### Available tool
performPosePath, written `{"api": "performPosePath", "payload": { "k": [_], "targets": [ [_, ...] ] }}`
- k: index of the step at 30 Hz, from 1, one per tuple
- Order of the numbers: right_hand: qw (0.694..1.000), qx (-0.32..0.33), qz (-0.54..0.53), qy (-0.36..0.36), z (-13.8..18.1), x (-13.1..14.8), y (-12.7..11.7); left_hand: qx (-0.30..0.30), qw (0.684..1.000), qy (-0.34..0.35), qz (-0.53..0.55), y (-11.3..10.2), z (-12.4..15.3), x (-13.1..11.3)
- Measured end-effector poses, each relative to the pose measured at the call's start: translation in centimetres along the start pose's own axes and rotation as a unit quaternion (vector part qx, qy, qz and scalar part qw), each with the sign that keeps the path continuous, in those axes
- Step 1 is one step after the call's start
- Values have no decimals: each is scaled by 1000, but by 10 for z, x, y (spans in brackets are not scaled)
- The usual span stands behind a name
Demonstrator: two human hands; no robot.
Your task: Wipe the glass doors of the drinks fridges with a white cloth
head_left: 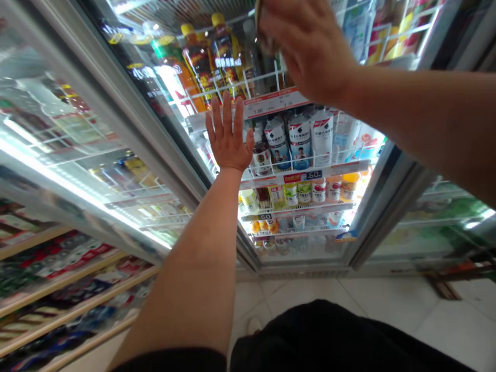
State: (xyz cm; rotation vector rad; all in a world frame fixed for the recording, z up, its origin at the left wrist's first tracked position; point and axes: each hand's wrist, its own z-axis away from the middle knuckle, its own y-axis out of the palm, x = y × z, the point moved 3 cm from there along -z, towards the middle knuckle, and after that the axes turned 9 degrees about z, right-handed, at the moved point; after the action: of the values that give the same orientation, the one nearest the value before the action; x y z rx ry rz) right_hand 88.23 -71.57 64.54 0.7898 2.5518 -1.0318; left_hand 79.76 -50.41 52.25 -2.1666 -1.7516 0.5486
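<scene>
I stand before an open drinks fridge. My left hand (pixel 228 137) is stretched out flat with its fingers spread and the palm turned away, at the inner edge of the open glass door (pixel 116 103), beside a wire shelf of white-labelled bottles (pixel 298 137). My right hand (pixel 306 46) is raised at the top shelf. Its fingers are curled round a greyish rounded item (pixel 260 23) that is mostly hidden behind the hand. Amber tea bottles (pixel 197 57) with yellow caps stand just left of it.
Price strips (pixel 271 103) run along the shelf fronts. Small cups and cartons (pixel 318 188) fill the lower shelves. Another glass door (pixel 437 222) stands at the right. Store shelves of packaged goods (pixel 58 268) are at lower left, above a pale tiled floor (pixel 387 310).
</scene>
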Motion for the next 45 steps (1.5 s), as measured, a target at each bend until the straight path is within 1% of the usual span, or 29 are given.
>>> {"api": "performPosePath", "payload": {
  "k": [2,3,4,5,7,8,9,10,12,14,15,16,17,18,21,23,24,25,27,29,30,31,33,35,37,39,42,43,45],
  "targets": [
    [997,-7,42,-62,16,13,-5,3,1000,3,-11,0,0,-1],
    [996,-10,60,-65,19,14,-10,5,1000,1,-14,0,0,-1],
    [997,-10,72,-34,19,11,-16,7,1000,-5,-14,0,0,-1],
    [996,-10,81,36,18,4,-21,8,1000,-15,-9,0,0,-1],
    [973,-15,98,210,18,-13,-28,12,999,-34,6,0,0,0],
    [959,-26,106,261,21,-17,-27,17,999,-39,13,0,0,0],
    [955,-47,113,271,26,-18,-24,20,999,-39,18,1,-1,0],
    [962,-71,115,236,33,-15,-18,22,999,-34,20,2,-1,0],
    [989,-87,103,66,51,-2,-2,22,999,-17,18,3,-2,1],
    [992,9,55,-110,71,10,14,13,1000,0,11,4,-2,2],
    [986,58,31,-152,78,12,16,10,1000,6,5,5,-2,3],
    [982,94,12,-161,81,11,14,7,1000,11,-2,5,-2,4],
    [985,105,-1,-137,81,7,9,4,1000,14,-6,5,-3,5],
    [993,84,-6,-86,78,1,1,4,1000,13,-5,6,-3,6],
    [993,-79,24,88,72,-15,-18,10,1000,-6,26,6,-4,7],
    [977,-157,52,137,80,-17,-14,14,999,-18,42,6,-3,7],
    [978,-160,51,125,86,-14,-6,13,999,-19,44,5,-3,6],
    [987,-132,37,90,92,-11,4,10,999,-15,39,4,-2,5],
    [1000,-22,-6,-16,104,-7,22,4,1000,2,20,3,-1,3],
    [993,56,-11,-104,109,-11,25,0,1000,18,-2,3,-1,3],
    [992,56,13,-117,108,-18,20,-1,1000,21,-7,4,-2,3],
    [993,26,45,-102,105,-27,11,0,1000,21,-8,5,-2,4],
    [992,-72,99,-9,96,-47,-8,1,1000,15,4,7,-3,5],
    [975,-167,123,85,95,-60,-18,-2,1000,12,18,7,-4,5],
    [958,-227,138,104,103,-60,-12,-4,1000,11,22,4,-2,3],
    [966,-211,145,47,117,-50,3,-7,1000,8,27,1,0,0],
    [987,-97,119,-56,133,-42,19,2,999,-2,46,-1,1,0],
    [988,-74,114,-71,135,-45,18,4,999,-3,47,0,0,1],
    [988,-92,121,-35,133,-59,6,5,999,1,39,4,-2,4]
  ]
}}
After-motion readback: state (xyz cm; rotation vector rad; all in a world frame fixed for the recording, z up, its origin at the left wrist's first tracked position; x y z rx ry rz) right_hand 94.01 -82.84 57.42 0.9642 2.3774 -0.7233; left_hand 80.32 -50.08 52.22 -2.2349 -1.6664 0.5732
